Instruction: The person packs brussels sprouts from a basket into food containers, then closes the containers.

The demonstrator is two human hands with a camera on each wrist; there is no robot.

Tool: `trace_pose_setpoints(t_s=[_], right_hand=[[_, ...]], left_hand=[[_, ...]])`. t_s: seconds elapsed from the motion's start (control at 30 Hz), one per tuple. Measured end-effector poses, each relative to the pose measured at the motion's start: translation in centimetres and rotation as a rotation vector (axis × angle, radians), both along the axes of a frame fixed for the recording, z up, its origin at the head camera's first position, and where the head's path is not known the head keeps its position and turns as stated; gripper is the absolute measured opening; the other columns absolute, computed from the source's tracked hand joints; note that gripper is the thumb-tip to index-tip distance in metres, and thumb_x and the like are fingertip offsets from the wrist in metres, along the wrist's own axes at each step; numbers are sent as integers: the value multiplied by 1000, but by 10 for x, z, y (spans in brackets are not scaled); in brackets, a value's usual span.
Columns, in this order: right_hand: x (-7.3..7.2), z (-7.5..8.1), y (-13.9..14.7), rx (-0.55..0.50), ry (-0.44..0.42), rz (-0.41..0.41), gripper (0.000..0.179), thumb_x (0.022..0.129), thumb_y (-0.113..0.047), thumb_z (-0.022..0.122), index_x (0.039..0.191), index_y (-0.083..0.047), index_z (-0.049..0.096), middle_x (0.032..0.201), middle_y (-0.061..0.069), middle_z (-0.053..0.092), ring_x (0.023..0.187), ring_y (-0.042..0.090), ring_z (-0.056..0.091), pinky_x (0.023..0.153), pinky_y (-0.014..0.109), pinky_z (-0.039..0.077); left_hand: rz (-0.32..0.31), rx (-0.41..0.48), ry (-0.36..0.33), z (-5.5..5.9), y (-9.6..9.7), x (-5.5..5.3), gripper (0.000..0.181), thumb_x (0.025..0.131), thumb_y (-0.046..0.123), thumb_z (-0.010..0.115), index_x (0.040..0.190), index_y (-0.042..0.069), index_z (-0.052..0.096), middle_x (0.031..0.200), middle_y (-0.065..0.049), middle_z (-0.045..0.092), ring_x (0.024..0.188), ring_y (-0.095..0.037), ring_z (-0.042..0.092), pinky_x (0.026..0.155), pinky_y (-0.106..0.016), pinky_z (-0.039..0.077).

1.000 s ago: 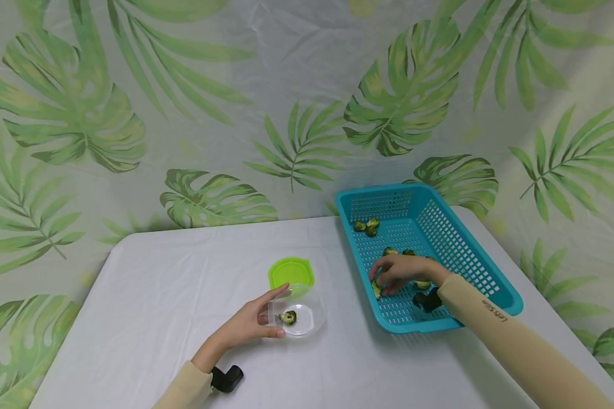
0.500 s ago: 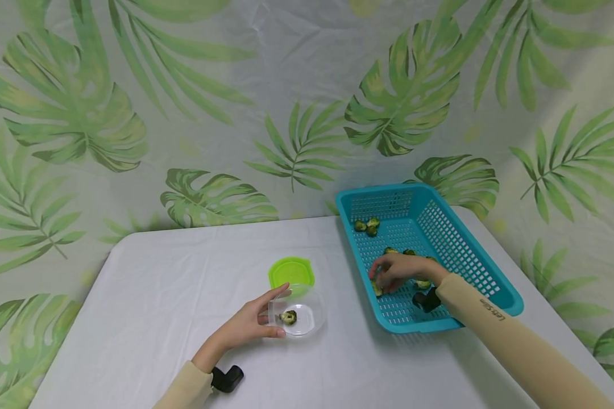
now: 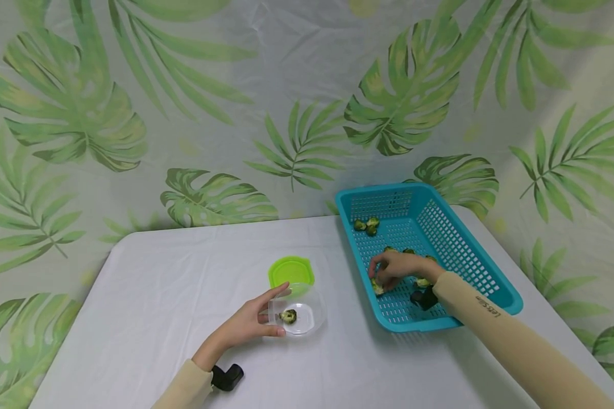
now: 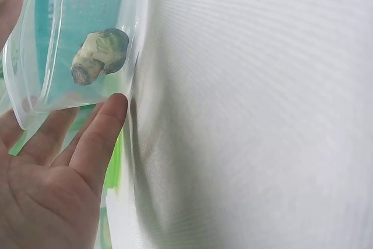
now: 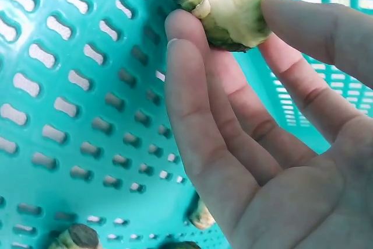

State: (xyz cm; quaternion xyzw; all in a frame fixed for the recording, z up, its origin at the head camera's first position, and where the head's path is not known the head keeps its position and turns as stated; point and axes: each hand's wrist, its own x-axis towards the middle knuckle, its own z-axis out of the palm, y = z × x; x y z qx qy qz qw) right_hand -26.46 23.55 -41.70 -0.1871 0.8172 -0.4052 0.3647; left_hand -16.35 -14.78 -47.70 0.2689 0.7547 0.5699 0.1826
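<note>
My left hand [image 3: 251,322] holds a clear plastic container [image 3: 312,309] on the white table, thumb on the near side and fingers on the far side. One Brussels sprout [image 4: 102,55] lies inside it. My right hand [image 3: 398,269] is down in a blue-green perforated basket [image 3: 424,326], near its left wall. Between thumb and fingertips it pinches a pale-cut Brussels sprout [image 5: 233,13], clearly seen in the right wrist view. More sprouts lie under and behind this hand, partly hidden by it.
A bright green lid [image 3: 290,271] lies just behind the container. Three sprouts [image 3: 371,230] sit in the basket's far left corner. A leaf-patterned curtain [image 3: 297,136] hangs behind the table.
My right hand shifts very slightly up and to the left within the basket, its fingers closing in on the sprout. The left hand and container stay in place.
</note>
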Motion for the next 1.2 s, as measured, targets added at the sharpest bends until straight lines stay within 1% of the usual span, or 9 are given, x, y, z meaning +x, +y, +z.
trace_pose_setpoints(t_s=[0.17,0.37,0.6,0.7,0.93,1.03,1.2], right_hand=[[-1,6,6,-17,34,-33,19,86,0,55,104,5,58,84,13,61,76,28,62,74,49,55],[-2,17,11,-71,35,-77,19,87,0,52,106,6,55,85,15,59,83,37,61,81,53,52],[0,27,15,-114,43,-110,20,93,-3,52,110,7,54,92,15,59,87,33,61,86,55,49],[1,32,16,-124,59,-108,22,94,-5,51,112,8,52,93,16,59,88,32,61,86,53,50],[5,44,16,-144,104,-108,25,96,-9,51,114,9,51,93,16,57,86,32,59,79,42,54],[7,48,14,-149,114,-110,25,96,-11,52,114,8,51,94,17,57,86,34,59,77,41,54],[13,55,9,-184,126,-90,26,97,-12,53,114,7,51,97,18,57,85,37,59,76,41,54]], left_hand=[[-11,21,4,-1,0,0,89,82,13,78,153,10,24,151,-15,32,135,-37,31,99,-34,43],[-13,26,11,0,0,0,88,82,12,77,153,9,24,150,-16,33,135,-38,31,99,-35,43],[-7,10,1,1,1,0,89,81,13,78,152,9,25,150,-16,33,135,-37,32,99,-35,43],[-3,7,-2,1,1,0,89,81,13,78,152,9,25,150,-15,33,135,-37,32,99,-35,43],[-8,15,5,1,1,1,89,82,13,78,153,10,24,150,-16,32,135,-38,31,99,-35,43],[-10,18,8,0,1,1,89,82,13,77,153,9,24,150,-17,32,135,-38,31,99,-35,43],[-13,21,10,0,1,1,89,82,12,77,153,8,23,150,-17,32,134,-38,32,99,-34,44]])
